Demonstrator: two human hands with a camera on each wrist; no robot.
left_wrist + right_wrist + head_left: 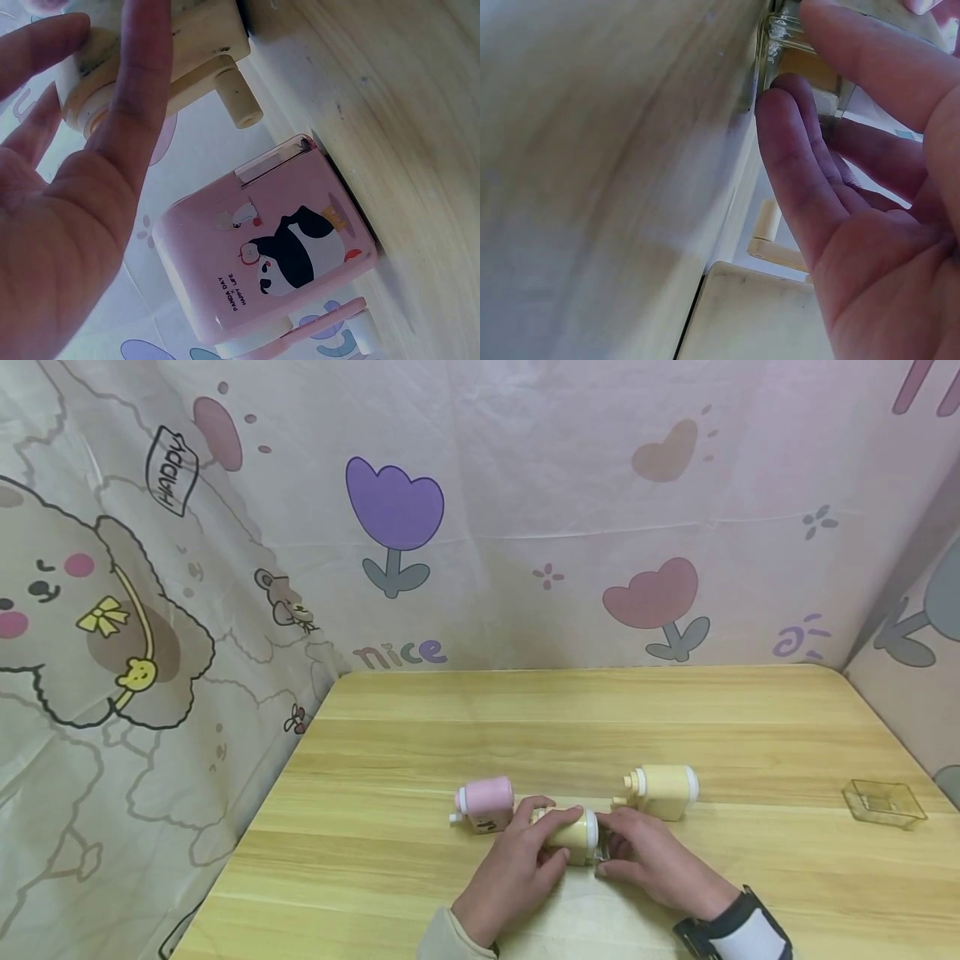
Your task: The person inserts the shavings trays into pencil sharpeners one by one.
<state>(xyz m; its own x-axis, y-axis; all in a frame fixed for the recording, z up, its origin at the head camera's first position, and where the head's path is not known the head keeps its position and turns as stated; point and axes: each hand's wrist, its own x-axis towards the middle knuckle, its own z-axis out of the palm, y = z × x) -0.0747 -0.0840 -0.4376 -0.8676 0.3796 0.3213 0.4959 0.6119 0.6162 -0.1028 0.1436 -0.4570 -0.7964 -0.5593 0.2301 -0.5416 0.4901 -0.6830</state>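
In the head view, a yellow hand-crank pencil sharpener (pixel 576 833) lies at the near middle of the table. My left hand (pixel 513 864) grips it from the left, fingers over its top and thumb at the near side. From the other side, my right hand (pixel 651 860) pinches a clear shavings drawer (pixel 778 36) at the sharpener's right end. Fingers hide part of that drawer, so how far it sits inside is unclear. Left of the hands stands a pink pencil sharpener (pixel 255 247) with a panda picture and a crank.
A second yellow pencil sharpener (pixel 666 792) stands just behind my right hand. Farther right on the wooden table (pixel 420 727) lies a loose clear yellowish drawer (pixel 885 802). Printed cloth (pixel 510 510) hangs along the table's back and sides.
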